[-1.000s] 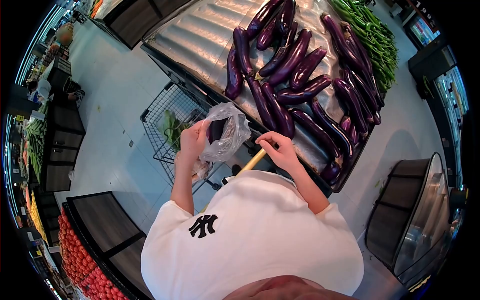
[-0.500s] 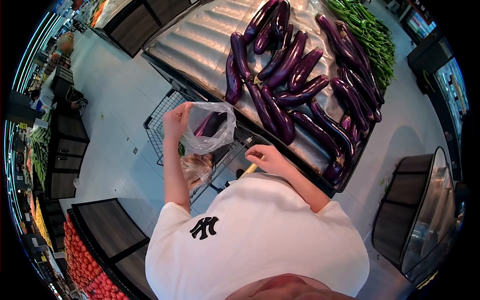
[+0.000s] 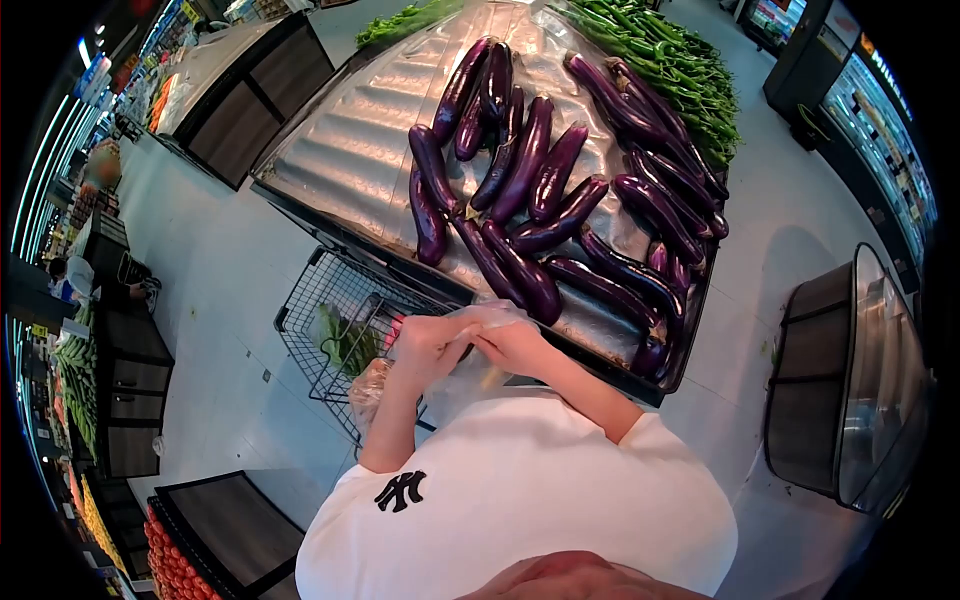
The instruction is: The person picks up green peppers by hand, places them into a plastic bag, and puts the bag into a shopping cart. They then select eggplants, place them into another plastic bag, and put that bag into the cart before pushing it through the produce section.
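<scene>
My left hand [image 3: 428, 350] and my right hand [image 3: 512, 346] meet in front of my chest, both closed on the top of a clear plastic bag [image 3: 462, 388]. The bag hangs below them, and its contents are mostly hidden by my hands and wrists. Just beyond my hands lie several long, glossy purple eggplants [image 3: 525, 275] on a silver ridged display stand [image 3: 340, 150]. Left of my left hand, a wire shopping cart [image 3: 300, 325] holds leafy greens [image 3: 345, 340] and another clear bag [image 3: 370, 392] whose contents I cannot make out.
Green peppers [image 3: 665, 75] are heaped at the back right of the stand. Its black edge [image 3: 610, 378] runs close to my right forearm. A wood-panelled bin [image 3: 810, 380] stands on the right. Tomatoes [image 3: 175, 560] fill a stand at lower left. A person [image 3: 75, 275] is far left.
My right hand has moved left and up to meet my left hand and grips the bag's top. The left hand has come down and right. The bag's mouth, earlier spread open, is now gathered.
</scene>
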Demonstrator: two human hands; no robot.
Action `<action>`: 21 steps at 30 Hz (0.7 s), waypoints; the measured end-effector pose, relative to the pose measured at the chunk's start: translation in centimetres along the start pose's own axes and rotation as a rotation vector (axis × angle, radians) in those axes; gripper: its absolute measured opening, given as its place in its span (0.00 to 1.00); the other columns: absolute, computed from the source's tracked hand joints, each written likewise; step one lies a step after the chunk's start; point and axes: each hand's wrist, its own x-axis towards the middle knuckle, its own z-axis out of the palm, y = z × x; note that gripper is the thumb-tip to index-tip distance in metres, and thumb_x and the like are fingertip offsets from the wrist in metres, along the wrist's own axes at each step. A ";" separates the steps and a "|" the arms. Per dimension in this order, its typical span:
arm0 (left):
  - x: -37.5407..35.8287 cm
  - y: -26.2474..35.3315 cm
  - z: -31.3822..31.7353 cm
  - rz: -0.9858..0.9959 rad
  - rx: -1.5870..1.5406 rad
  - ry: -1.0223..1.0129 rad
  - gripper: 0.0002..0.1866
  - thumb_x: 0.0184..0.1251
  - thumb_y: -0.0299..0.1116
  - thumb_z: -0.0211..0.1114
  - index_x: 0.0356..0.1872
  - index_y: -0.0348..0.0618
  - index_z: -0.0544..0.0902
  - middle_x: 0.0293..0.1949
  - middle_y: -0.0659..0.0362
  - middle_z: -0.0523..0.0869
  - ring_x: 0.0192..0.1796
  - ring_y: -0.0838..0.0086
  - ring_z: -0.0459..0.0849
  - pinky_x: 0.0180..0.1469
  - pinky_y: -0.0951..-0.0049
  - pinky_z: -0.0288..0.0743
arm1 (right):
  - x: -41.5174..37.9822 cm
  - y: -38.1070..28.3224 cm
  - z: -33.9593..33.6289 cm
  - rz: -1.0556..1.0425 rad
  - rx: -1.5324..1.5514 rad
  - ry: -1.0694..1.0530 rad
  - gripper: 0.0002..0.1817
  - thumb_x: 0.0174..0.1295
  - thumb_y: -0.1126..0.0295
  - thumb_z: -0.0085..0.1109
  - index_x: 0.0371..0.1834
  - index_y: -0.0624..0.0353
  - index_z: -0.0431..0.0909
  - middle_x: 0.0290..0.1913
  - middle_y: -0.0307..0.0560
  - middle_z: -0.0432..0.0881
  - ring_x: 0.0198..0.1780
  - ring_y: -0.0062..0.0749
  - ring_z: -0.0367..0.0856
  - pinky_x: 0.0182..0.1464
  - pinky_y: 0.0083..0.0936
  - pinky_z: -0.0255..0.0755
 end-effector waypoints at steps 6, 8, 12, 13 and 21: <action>-4.0 -0.6 7.2 -0.177 -0.303 -0.061 0.08 0.68 0.31 0.67 0.43 0.43 0.90 0.24 0.51 0.85 0.20 0.67 0.80 0.25 0.74 0.72 | -2.5 7.9 2.2 0.233 -0.355 0.084 0.17 0.62 0.62 0.61 0.51 0.60 0.79 0.50 0.56 0.83 0.54 0.54 0.80 0.55 0.41 0.76; -3.8 -0.2 6.8 -0.195 -0.230 -0.082 0.08 0.68 0.31 0.67 0.42 0.41 0.90 0.26 0.50 0.86 0.21 0.69 0.81 0.26 0.74 0.73 | -4.2 8.5 1.9 0.325 -0.230 0.046 0.21 0.60 0.60 0.64 0.53 0.60 0.77 0.53 0.57 0.82 0.56 0.53 0.79 0.58 0.41 0.74; -3.6 -0.6 6.5 -0.324 -0.307 -0.069 0.09 0.69 0.31 0.66 0.42 0.38 0.89 0.28 0.51 0.88 0.22 0.69 0.83 0.28 0.75 0.74 | -5.0 6.9 0.0 0.339 -0.220 -0.095 0.36 0.50 0.61 0.76 0.61 0.60 0.71 0.58 0.57 0.79 0.60 0.52 0.78 0.61 0.40 0.73; -3.7 -0.6 6.6 -0.337 -0.312 -0.070 0.09 0.69 0.32 0.66 0.42 0.38 0.89 0.28 0.51 0.88 0.22 0.70 0.83 0.28 0.75 0.74 | -5.4 7.2 0.2 0.269 -0.254 -0.101 0.38 0.48 0.62 0.77 0.63 0.59 0.70 0.59 0.58 0.78 0.60 0.52 0.78 0.61 0.40 0.74; -4.3 -1.7 7.1 -0.464 -0.357 -0.033 0.10 0.70 0.34 0.67 0.42 0.37 0.88 0.22 0.53 0.85 0.22 0.78 0.79 0.27 0.76 0.71 | -5.4 5.4 -1.0 0.426 -0.198 -0.136 0.41 0.46 0.64 0.77 0.64 0.62 0.66 0.56 0.63 0.78 0.60 0.56 0.77 0.61 0.41 0.73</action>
